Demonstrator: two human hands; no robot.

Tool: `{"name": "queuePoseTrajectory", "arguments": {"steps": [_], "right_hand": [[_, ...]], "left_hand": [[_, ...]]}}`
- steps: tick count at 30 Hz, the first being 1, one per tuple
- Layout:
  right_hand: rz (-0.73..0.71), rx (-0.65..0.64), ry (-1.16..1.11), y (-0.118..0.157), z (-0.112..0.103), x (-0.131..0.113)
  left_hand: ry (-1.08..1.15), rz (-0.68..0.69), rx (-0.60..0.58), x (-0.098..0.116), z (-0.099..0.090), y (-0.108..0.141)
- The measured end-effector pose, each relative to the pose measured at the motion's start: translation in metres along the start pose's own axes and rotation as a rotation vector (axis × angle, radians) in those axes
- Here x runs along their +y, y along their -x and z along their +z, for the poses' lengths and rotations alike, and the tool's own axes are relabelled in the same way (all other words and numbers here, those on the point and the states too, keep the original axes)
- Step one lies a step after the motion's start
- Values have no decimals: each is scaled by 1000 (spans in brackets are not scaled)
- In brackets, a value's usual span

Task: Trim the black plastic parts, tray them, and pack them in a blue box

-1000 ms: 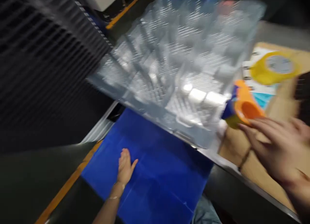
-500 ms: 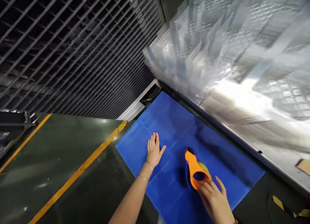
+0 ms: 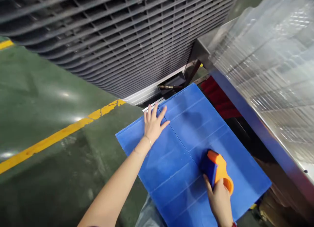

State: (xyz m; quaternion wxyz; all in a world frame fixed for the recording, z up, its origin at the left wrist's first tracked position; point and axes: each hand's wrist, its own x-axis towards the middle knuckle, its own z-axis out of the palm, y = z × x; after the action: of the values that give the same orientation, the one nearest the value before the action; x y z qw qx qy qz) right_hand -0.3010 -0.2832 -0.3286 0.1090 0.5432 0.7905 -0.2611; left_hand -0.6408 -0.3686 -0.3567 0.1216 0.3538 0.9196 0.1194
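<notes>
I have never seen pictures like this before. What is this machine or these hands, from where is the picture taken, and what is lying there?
There is no machine: these are a person's two bare hands, seen from a camera worn on the head, looking down. The left hand lies flat, with open fingers, on a blue plastic sheet. The right hand holds what looks like an orange and blue tape dispenser over the sheet. Behind is a dark metal grille. On the right is clear plastic wrap. On the left is a green floor with a yellow line.
</notes>
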Motion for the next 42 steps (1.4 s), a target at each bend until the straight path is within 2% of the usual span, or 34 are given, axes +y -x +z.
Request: {"name": "queuePoseTrajectory", "arguments": {"steps": [3,6,9,13,16,20,25,30,35,42], "right_hand": [[44,-72,-47,0,-2,4],[128,-112,-74,2,-15,-7],[119,-169,-178,0,-34,-39],[-59,-416,-400,-23,-52,-100],[-78,-589,-561,-52,-48,-139],[-96,-682,-610,-84,-27,-168],[-114,-675,-592,-102,-13,-172],[-132,-699,-567,-101,-29,-175],[-138,-637,-580,-101,-43,-176],[-148,-693,-558,-101,-42,-170]], "left_hand": [[90,-122,-99,-12,-11,-33],[180,-165,-173,-15,-15,-43],[187,-174,-136,-14,-16,-35],[159,-184,-125,-13,-17,-22],[156,-201,-134,-15,-14,-19],[171,-193,-118,-18,-6,-19],[197,-141,-113,-20,-1,-19],[214,-142,-112,-16,-5,-18],[208,-154,-77,-12,-3,-19],[190,-44,-33,-15,3,-21]]}}
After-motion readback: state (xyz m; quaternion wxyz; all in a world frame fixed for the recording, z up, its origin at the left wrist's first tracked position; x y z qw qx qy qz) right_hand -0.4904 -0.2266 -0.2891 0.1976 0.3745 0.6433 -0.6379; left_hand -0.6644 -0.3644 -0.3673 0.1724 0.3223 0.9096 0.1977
